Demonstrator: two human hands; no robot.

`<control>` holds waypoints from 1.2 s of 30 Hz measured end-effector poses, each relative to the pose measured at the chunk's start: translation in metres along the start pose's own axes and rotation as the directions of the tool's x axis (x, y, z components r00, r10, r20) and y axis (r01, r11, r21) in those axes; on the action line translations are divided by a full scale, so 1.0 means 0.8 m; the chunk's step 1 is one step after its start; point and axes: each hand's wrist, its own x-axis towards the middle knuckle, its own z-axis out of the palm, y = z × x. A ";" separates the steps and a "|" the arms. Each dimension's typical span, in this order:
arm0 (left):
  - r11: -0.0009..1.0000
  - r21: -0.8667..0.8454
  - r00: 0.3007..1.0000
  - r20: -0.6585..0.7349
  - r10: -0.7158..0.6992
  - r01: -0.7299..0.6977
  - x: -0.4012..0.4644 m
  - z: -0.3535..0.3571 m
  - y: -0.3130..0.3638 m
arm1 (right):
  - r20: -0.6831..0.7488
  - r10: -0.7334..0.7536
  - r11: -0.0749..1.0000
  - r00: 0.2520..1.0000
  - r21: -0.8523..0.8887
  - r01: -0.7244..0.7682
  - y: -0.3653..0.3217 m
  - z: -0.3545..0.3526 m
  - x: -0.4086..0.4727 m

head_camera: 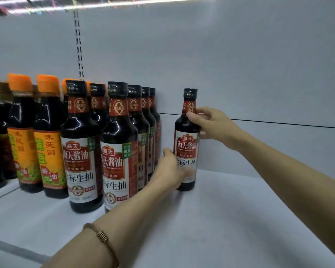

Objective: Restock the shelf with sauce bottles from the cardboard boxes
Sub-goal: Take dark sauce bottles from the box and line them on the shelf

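- On the white shelf (230, 219), which ran across the whole view with a pale back panel (220, 55) behind it, the stock stood at the left and one bottle stood apart near the middle.
- The rows (112, 144) of dark soy bottles with red-and-white labels ran front to back at centre left, upright and close together.
- The orange-capped bottles (46, 132) stood just left of those rows, upright, with yellow-orange labels.
- The lone bottle (187, 144) stood upright on the shelf, right of the rows with a gap between, its label facing forward.
- The right hand (211, 122) gripped that bottle at its shoulder, thumb in front and fingers curled behind.
- The left hand (170, 169) held the bottle's lower body, fingers wrapped over the label; the motion blur hid the fingertips.
- A thin bracelet (103, 236) sat on the left wrist.
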 end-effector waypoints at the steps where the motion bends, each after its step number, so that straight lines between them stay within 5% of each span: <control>1: 1.000 0.009 1.000 -0.015 -0.002 0.003 0.003 0.002 -0.001 | 0.024 0.005 1.000 1.000 0.026 -0.005 0.002 -0.002 0.004; 6: 0.996 0.085 0.996 -0.086 -0.010 0.017 0.018 0.016 -0.003 | -0.015 -0.025 0.999 1.000 0.029 0.026 0.015 0.007 0.027; 13: 0.978 0.187 0.991 -0.110 -0.073 0.093 0.044 0.015 0.003 | -0.051 -0.023 0.983 0.998 -0.185 0.013 0.011 0.007 0.052; 36: 0.969 0.232 0.994 -0.097 -0.058 0.079 0.071 0.018 -0.011 | -0.270 0.021 0.978 0.963 -0.193 -0.075 0.016 0.030 0.063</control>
